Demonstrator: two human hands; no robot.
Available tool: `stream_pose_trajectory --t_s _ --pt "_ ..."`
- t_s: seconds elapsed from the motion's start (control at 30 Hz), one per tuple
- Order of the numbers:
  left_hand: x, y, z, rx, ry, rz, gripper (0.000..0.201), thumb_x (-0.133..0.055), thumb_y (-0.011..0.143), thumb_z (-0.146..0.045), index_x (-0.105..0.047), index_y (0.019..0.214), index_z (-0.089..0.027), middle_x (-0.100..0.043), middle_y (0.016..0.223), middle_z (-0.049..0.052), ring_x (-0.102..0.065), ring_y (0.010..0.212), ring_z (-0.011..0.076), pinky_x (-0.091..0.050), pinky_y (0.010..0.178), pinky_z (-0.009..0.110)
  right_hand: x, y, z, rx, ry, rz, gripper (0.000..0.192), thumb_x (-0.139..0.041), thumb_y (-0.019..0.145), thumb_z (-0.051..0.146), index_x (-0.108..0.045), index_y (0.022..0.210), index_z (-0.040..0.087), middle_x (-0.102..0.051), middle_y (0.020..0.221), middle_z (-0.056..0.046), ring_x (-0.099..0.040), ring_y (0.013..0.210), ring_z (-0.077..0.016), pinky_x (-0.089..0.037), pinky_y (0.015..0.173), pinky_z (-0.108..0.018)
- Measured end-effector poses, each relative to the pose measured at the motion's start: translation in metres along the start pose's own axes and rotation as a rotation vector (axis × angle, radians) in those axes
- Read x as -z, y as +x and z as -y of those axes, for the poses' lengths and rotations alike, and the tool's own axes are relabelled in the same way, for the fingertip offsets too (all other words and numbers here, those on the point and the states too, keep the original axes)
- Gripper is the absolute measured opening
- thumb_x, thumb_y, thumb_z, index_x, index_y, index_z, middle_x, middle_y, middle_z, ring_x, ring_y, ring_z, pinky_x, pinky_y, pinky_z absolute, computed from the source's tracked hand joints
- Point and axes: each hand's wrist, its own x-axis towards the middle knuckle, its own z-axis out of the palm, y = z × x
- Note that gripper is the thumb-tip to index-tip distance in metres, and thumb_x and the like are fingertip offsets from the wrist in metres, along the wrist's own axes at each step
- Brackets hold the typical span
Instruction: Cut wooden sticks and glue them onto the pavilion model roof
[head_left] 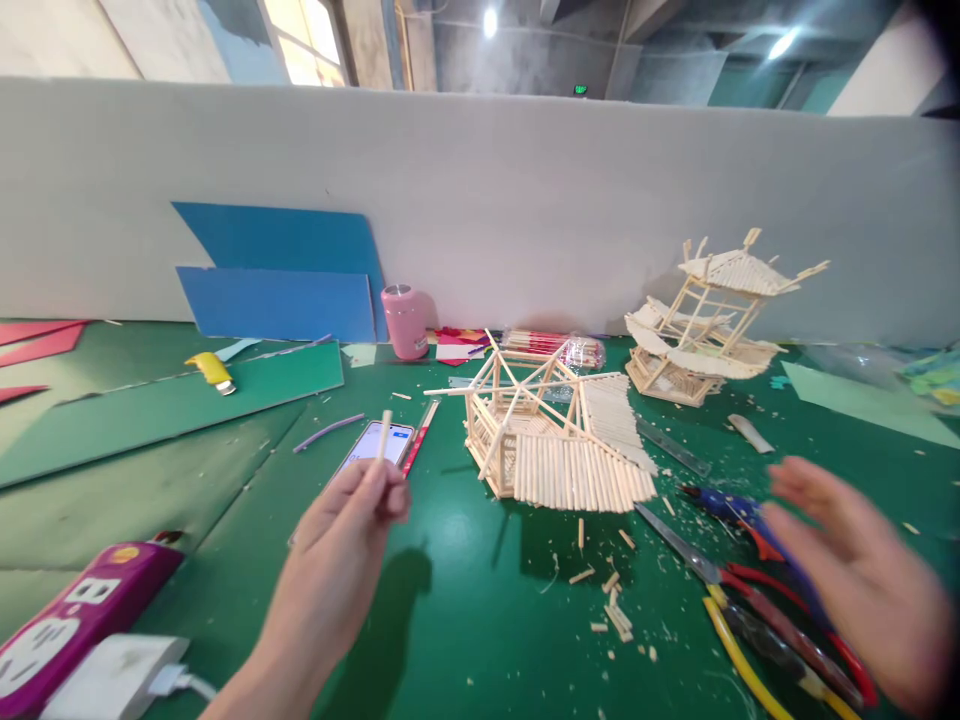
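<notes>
My left hand pinches a short pale wooden stick upright between thumb and fingertips, above a phone lying on the table. My right hand, blurred, hovers at the right with thumb and fingers apart and nothing seen in them. Beneath and beside it lie a blue glue gun, partly hidden by the hand, scissors and yellow-handled pliers. In the middle stands a stick-built pavilion model, its roof frame partly covered by rows of sticks.
A taller stick pavilion stands at the back right. Cut stick pieces litter the green table. A pink flask, packaged sticks and blue boards are along the back. A yellow cutter and purple power bank lie left.
</notes>
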Motion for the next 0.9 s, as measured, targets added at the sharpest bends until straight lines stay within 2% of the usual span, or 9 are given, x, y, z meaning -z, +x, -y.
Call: stream_pose_trajectory --t_s 0.1,0.2,0.33,0.43,0.6,0.7,0.77,0.83,0.9 --pt "-0.013 0.017 0.031 0.068 -0.022 0.013 0.016 -0.062 0.074 -0.031 -0.062 0.069 -0.016 -0.063 0.078 0.003 -0.055 0.077 0.0154 -0.043 0.066 0.023 -0.046 -0.008 0.019 -0.097 0.094 0.353 0.052 -0.050 0.083 0.045 -0.037 0.130 0.027 -0.049 0.128 -0.011 -0.051 0.110 -0.0290 -0.040 0.093 -0.048" --pt "-0.028 0.025 0.050 0.096 -0.065 0.028 0.015 -0.063 0.072 -0.030 -0.060 0.066 -0.017 -0.065 0.094 0.006 -0.057 0.090 0.0187 -0.045 0.070 0.026 -0.087 -0.010 0.035 0.053 0.186 0.519 0.047 -0.046 0.087 0.040 -0.038 0.130 0.025 -0.056 0.122 -0.009 -0.050 0.113 -0.0252 -0.037 0.097 -0.045" --pt "-0.041 0.024 0.060 0.145 -0.117 0.073 0.016 -0.059 0.075 -0.030 -0.059 0.065 -0.018 -0.066 0.094 0.006 -0.059 0.094 0.0211 -0.047 0.073 0.029 -0.114 -0.003 0.045 0.218 0.176 0.532 0.032 -0.048 0.085 0.041 -0.060 0.110 0.025 -0.064 0.111 -0.006 -0.045 0.118 -0.0258 -0.025 0.104 -0.046" --pt "-0.047 0.019 0.063 0.164 -0.151 0.092 0.019 -0.056 0.077 -0.031 -0.057 0.063 -0.019 -0.067 0.093 0.006 -0.059 0.097 0.0211 -0.047 0.076 0.029 -0.120 0.001 0.043 0.216 0.178 0.488 0.030 -0.049 0.083 0.044 -0.066 0.097 0.025 -0.067 0.104 -0.007 -0.044 0.119 -0.0275 -0.026 0.103 -0.048" --pt "-0.054 0.017 0.064 0.182 -0.191 0.101 0.016 -0.056 0.078 -0.029 -0.059 0.067 -0.017 -0.067 0.095 0.008 -0.059 0.098 0.0213 -0.044 0.085 0.033 -0.120 0.007 0.036 0.193 0.171 0.436 0.026 -0.054 0.081 0.033 -0.063 0.104 0.025 -0.062 0.113 -0.006 -0.036 0.125 -0.0254 -0.013 0.107 -0.047" --pt "-0.052 0.013 0.060 0.159 -0.194 0.074 0.017 -0.057 0.079 -0.030 -0.060 0.070 -0.016 -0.065 0.091 0.006 -0.058 0.091 0.0175 -0.044 0.079 0.028 -0.113 0.005 0.036 0.146 0.183 0.459 0.026 -0.052 0.081 0.035 -0.063 0.101 0.022 -0.065 0.103 -0.007 -0.050 0.112 -0.0260 -0.031 0.101 -0.044" --pt "-0.046 0.004 0.055 0.144 -0.180 0.036 0.017 -0.056 0.080 -0.030 -0.060 0.071 -0.017 -0.062 0.078 0.001 -0.055 0.076 0.0115 -0.043 0.068 0.021 -0.105 -0.005 0.040 0.085 0.185 0.468 0.024 -0.050 0.083 0.037 -0.064 0.095 0.021 -0.068 0.092 -0.008 -0.061 0.094 -0.0248 -0.047 0.086 -0.039" --pt "-0.041 -0.011 0.052 0.181 -0.146 0.013 0.019 -0.055 0.082 -0.032 -0.059 0.071 -0.017 -0.052 0.061 -0.004 -0.045 0.056 0.0075 -0.036 0.054 0.017 -0.099 -0.021 0.048 0.028 0.169 0.494 0.022 -0.050 0.084 0.037 -0.063 0.091 0.021 -0.067 0.085 -0.006 -0.064 0.081 -0.0214 -0.052 0.072 -0.031" --pt "-0.038 -0.028 0.053 0.282 -0.160 0.074 0.021 -0.055 0.082 -0.036 -0.059 0.073 -0.017 -0.037 0.048 -0.008 -0.031 0.045 0.0066 -0.028 0.046 0.018 -0.098 -0.041 0.059 0.022 0.164 0.583 0.019 -0.051 0.085 0.035 -0.064 0.091 0.023 -0.066 0.084 -0.004 -0.062 0.077 -0.0183 -0.051 0.067 -0.025"
